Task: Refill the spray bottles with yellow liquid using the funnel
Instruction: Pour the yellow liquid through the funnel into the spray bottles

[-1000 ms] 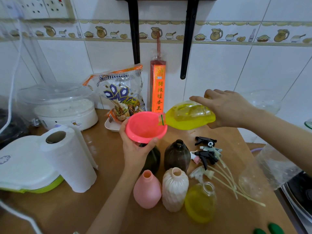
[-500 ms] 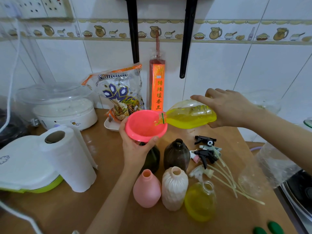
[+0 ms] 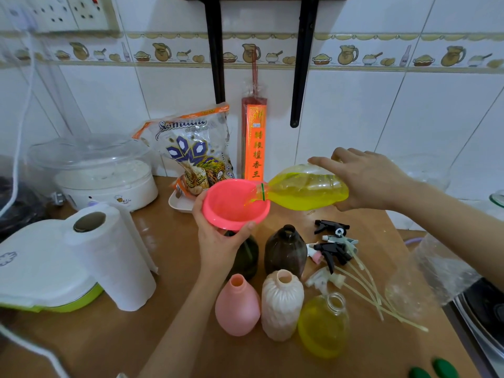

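Note:
My left hand grips the pink funnel from below, its spout set in a dark green bottle that my hand mostly hides. My right hand holds a clear plastic bottle of yellow liquid tipped sideways, its mouth over the funnel's rim, with a thin yellow stream running in. Beside the green one stand a brown bottle, a pink bottle, a white ribbed bottle and a clear bottle of yellow liquid, all open-necked.
Several spray heads with long tubes lie right of the bottles on the wooden counter. A paper towel roll, a white-lidded appliance and a steamer stand left. A rice bag leans on the wall; crumpled clear plastic sits right.
The source bottle has tipped a little further, and its mouth now reaches over the funnel with a stream running. My left hand and the funnel have stayed put.

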